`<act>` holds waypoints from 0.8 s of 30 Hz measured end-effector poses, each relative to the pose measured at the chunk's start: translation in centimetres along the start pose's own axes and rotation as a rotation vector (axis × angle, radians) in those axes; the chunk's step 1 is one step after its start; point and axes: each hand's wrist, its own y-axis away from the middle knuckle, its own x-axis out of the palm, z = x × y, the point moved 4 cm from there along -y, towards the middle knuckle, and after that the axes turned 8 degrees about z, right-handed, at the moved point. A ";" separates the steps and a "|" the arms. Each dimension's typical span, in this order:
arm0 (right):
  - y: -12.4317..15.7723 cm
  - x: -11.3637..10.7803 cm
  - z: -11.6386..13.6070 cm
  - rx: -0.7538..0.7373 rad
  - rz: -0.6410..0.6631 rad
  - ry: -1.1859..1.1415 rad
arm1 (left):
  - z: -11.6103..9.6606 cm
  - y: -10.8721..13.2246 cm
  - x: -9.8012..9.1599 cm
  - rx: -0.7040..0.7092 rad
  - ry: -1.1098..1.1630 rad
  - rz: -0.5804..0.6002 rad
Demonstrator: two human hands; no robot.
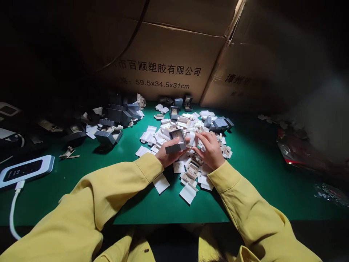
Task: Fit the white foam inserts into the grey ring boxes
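Note:
My left hand [167,155] holds a small grey jewelry box [175,148] with its hinged lid standing up. Printing shows inside the pale lid. Just right of the box, my right hand [211,148] has its thumb and fingers closed at a small white insert [192,139]. The fingertips partly cover the insert, and its far side lies close to my left hand. Beneath both hands spreads a loose pile of white and beige folded card inserts [191,170]. One open jewelry box [175,112] stands at the back of the pile.
Several grey boxes [107,137] lie heaped at left, and more boxes [220,123] sit right of the pile. Large cardboard cartons [169,51] wall off the back. A white device [27,169] with a cable lies at left; a plastic bag [296,154] at right.

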 end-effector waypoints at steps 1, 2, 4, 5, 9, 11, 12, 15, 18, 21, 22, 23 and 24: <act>0.0 0.0 0.1 -0.004 0.002 -0.008 | 0.0 0.0 0.0 -0.003 -0.008 -0.004; 0.0 -0.1 0.1 -0.008 0.003 -0.022 | 0.1 0.0 0.0 -0.008 -0.016 -0.004; 0.0 -0.1 0.2 -0.013 0.002 -0.059 | 0.1 0.0 0.0 -0.022 -0.032 -0.002; 0.0 -0.1 0.2 -0.014 0.001 -0.078 | 0.1 0.0 -0.1 -0.029 -0.040 -0.005; 0.0 -0.2 0.3 -0.029 -0.011 -0.118 | 0.2 0.0 -0.4 -0.053 -0.045 -0.067; 0.0 -0.3 0.4 -0.045 -0.031 -0.119 | 0.1 0.0 -0.4 -0.053 -0.034 -0.088; 0.0 -0.3 0.5 -0.055 -0.041 -0.118 | 0.1 0.0 -0.4 -0.051 -0.029 -0.091; -0.1 -0.4 0.5 -0.090 -0.051 -0.125 | 0.1 0.0 -0.5 -0.042 -0.024 -0.087; -0.2 -0.4 0.7 -0.122 -0.002 -0.141 | 0.2 -0.1 -0.5 -0.026 -0.038 -0.070; -0.2 -0.5 0.7 -0.123 0.009 -0.142 | 0.2 0.0 -0.6 -0.027 -0.062 -0.070; -0.2 -0.5 0.7 -0.120 -0.001 -0.139 | 0.2 0.0 -0.6 -0.036 -0.070 -0.076; -0.2 -0.5 0.7 -0.118 -0.011 -0.135 | 0.3 0.1 -0.7 -0.047 -0.081 -0.082; -0.1 -0.4 0.7 -0.118 -0.018 -0.131 | 0.3 0.1 -0.7 -0.058 -0.092 -0.084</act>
